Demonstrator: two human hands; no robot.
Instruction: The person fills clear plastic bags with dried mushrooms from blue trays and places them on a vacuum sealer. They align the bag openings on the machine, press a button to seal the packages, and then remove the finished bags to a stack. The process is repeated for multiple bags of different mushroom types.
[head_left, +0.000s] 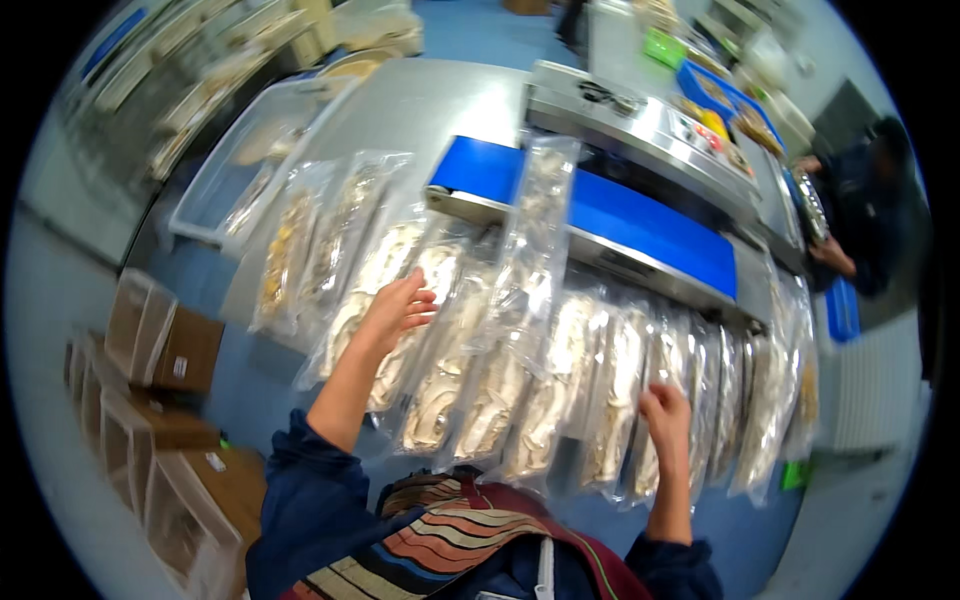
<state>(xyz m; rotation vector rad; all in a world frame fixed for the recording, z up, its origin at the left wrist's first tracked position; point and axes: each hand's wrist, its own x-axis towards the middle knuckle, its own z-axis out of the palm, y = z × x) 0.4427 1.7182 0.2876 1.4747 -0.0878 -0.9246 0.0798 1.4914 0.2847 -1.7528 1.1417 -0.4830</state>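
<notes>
My left hand (397, 309) is over a clear plastic bag of pale dried slices (390, 259) on the left of the row, its fingers spread and holding nothing visible. My right hand (666, 409) hovers at or just above another long filled bag (646, 469), its fingers curled. Whether it pinches the plastic cannot be made out. Between my hands, several similar bags lie side by side, among them one bag (551, 390) of pale pieces. A further bag (536, 225) lies lengthwise across the blue conveyor belt (637, 225), its near end overlapping the row.
A sealing machine (637, 127) with a control panel stands behind the belt on the steel table (442, 97). Left are a translucent plastic bin (199, 202) and cardboard boxes (187, 349) on the floor. A co-worker (862, 202) at the right holds a shiny package.
</notes>
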